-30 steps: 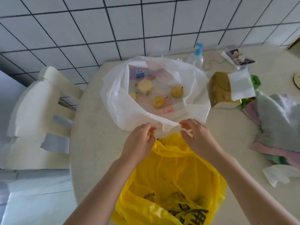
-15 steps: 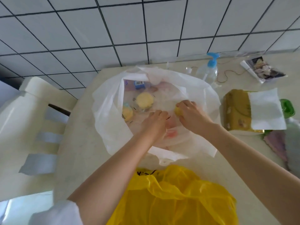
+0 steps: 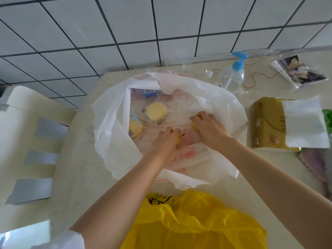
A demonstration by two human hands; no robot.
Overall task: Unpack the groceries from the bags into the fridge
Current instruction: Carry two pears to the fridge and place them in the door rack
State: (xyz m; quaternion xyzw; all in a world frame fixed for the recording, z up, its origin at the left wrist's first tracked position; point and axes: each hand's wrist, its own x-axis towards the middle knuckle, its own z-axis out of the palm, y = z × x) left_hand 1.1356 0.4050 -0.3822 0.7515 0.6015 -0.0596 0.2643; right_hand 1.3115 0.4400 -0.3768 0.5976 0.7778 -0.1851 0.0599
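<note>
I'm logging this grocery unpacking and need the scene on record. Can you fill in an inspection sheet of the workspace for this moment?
Surface: pale table against a tiled wall.
Job's things: open white bag holding two wrapped yellow items and a blue barcoded pack; yellow bag at the near edge.
Clutter: pump bottle, gold tissue pack with a white sheet on top, printed packet, cloths at far right.
Hands: left hand and right hand both inside the white bag, each gripping a small yellow item that is mostly hidden.
Cables: thin reddish cord behind the bottle.
Surroundings: white chair to the left; no fridge seen.
</note>
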